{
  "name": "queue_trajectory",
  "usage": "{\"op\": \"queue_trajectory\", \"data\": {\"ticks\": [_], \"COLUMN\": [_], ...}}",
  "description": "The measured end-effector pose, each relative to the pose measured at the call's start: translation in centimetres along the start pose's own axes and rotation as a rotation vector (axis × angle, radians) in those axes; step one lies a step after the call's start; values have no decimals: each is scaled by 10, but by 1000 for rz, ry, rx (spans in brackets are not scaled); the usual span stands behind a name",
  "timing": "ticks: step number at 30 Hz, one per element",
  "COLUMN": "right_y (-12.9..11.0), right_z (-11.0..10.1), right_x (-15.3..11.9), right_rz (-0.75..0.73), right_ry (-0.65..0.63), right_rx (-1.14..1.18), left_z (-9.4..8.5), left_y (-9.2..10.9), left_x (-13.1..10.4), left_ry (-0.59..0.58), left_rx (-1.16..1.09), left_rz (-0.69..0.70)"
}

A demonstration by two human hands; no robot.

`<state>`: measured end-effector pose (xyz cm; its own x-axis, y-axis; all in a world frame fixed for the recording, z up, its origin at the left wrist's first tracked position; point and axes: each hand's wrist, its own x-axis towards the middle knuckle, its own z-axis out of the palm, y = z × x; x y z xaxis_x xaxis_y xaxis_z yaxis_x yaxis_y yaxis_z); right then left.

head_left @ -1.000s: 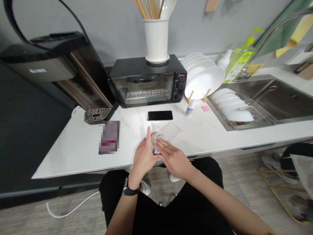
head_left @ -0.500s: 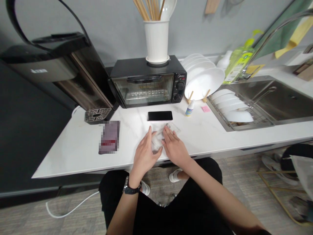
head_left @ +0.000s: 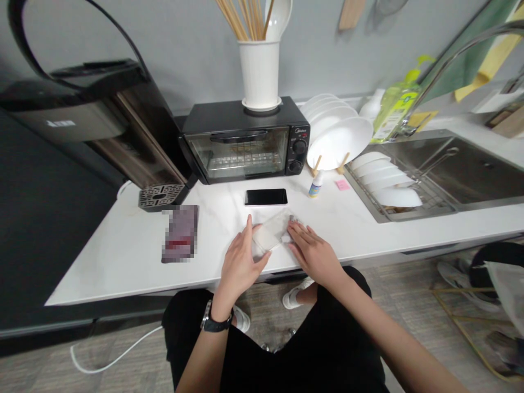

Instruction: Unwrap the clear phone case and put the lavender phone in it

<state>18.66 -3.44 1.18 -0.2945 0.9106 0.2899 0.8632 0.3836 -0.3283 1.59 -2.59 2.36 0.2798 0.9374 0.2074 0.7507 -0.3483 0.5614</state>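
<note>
A clear phone case [head_left: 271,230] lies on the white counter [head_left: 221,218] near its front edge. My left hand [head_left: 241,255] holds the case's left end between thumb and fingers. At the right end, my right hand [head_left: 313,248] presses a small whitish-grey crumpled wipe [head_left: 285,238] against the case, fingers together and mostly covering it. Just behind the case, a black-screened phone [head_left: 266,197] lies flat. A small white bottle with a blue label [head_left: 315,184] stands to the right of the phone.
A blurred-out purple item [head_left: 180,234] lies left of my hands. Behind are a black dispenser [head_left: 123,125], a toaster oven [head_left: 241,150] bearing a white utensil cup [head_left: 260,73], and racked plates [head_left: 341,139]. On the right are a pink note [head_left: 343,185] and a sink [head_left: 470,169] with bowls.
My right hand has slid right along the case with the wipe, uncovering more of the case's middle. My left hand keeps its hold; the view has shifted slightly.
</note>
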Motion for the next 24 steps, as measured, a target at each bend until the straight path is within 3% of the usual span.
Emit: {"op": "queue_trajectory", "data": {"ticks": [3, 7, 12, 15, 18, 21, 24], "right_y": [0, -31, -62, -54, -30, -6, 1], "right_z": [6, 22, 25, 16, 6, 2, 7], "right_x": [14, 26, 12, -2, -7, 0, 15], "right_rz": [59, 30, -62, -92, -54, 23, 60], "right_ry": [43, 28, -36, -68, -53, 4, 40], "right_rx": [-17, 27, 63, 72, 56, 7, -24], "left_z": [0, 1, 1, 0, -1, 0, 0], "left_y": [0, -3, -8, -7, -4, -3, -3], "left_x": [1, 0, -2, -2, -1, 0, 1], "left_ry": [-2, 7, -4, -2, 1, -1, -10], "left_rx": [5, 9, 42, 53, 42, 16, 4], "left_rz": [7, 7, 7, 8, -3, -8, -12]}}
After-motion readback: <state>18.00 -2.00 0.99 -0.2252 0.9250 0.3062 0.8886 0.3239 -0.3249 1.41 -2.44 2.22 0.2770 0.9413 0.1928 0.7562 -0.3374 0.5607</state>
